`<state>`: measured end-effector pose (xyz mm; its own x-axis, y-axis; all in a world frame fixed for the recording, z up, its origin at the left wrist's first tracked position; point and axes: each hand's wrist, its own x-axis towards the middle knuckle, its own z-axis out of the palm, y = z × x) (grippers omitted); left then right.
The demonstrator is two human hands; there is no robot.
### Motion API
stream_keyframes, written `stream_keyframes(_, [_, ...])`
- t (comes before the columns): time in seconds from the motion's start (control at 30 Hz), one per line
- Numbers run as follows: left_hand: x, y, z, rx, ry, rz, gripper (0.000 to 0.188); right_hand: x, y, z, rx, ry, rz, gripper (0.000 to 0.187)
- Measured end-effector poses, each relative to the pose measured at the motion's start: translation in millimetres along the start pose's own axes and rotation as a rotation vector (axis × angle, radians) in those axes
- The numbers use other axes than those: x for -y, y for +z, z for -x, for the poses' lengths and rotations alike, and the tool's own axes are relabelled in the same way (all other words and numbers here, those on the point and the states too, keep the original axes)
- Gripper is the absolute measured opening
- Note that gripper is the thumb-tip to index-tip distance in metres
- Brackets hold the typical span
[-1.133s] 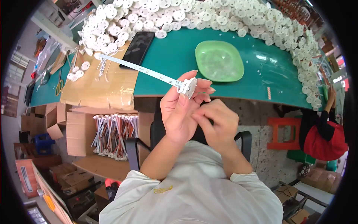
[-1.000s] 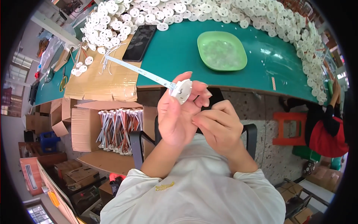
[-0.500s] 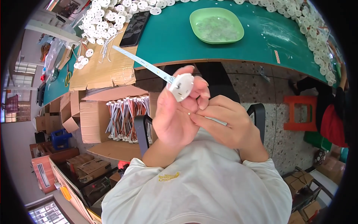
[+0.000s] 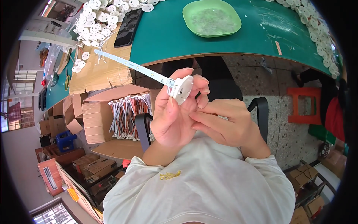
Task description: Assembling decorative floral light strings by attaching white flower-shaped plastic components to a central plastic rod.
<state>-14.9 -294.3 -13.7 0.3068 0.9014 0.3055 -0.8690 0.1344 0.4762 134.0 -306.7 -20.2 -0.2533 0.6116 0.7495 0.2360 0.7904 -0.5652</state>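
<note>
My left hand (image 4: pixel 167 121) is turned palm up in front of my chest. Its thumb and fingers hold a white round disc (image 4: pixel 184 90) tilted on edge. From the disc a narrow pale LED strip (image 4: pixel 137 68) slants up and left, with thin wires where the two join. My right hand (image 4: pixel 230 121) rests with its fingertips pinched against the left palm. Whatever lies between those fingertips is hidden.
Along the green table (image 4: pixel 164 41) sit a green bowl (image 4: pixel 214 35) of small clear pieces, a black phone (image 4: pixel 127 29) and heaped white discs (image 4: pixel 97 22). Left below stands a cardboard box (image 4: pixel 97 123) of strips. An orange stool (image 4: pixel 304 90) and another person's dark-clad leg (image 4: pixel 320 91) are at right.
The disc has turned more edge-on, and its strip swung slightly left and lower. A small pale speck seen earlier at the right fingertips is now out of sight. The view has shifted slightly.
</note>
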Motion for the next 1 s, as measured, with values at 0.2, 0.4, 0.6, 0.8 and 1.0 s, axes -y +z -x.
stream_keyframes(0.2, [-3,0,0,0.031,-0.055,-0.013,0.061,-4,-1,0,-0.010,-0.009,-0.053,0.020])
stream_keyframes(0.4, [8,-1,2,0.017,-0.023,0.072,0.063,3,-3,2,-0.170,-0.025,0.078,0.018])
stream_keyframes(0.6, [16,-10,6,0.081,0.014,-0.015,0.064,6,-3,-11,-0.329,-0.055,0.142,0.020])
stream_keyframes(0.8, [16,-14,12,0.093,0.015,-0.078,0.065,8,-1,-6,-0.304,-0.090,0.119,0.016])
stream_keyframes(1.0, [18,-15,16,0.061,-0.008,-0.070,0.064,2,0,1,-0.262,-0.116,0.150,0.021])
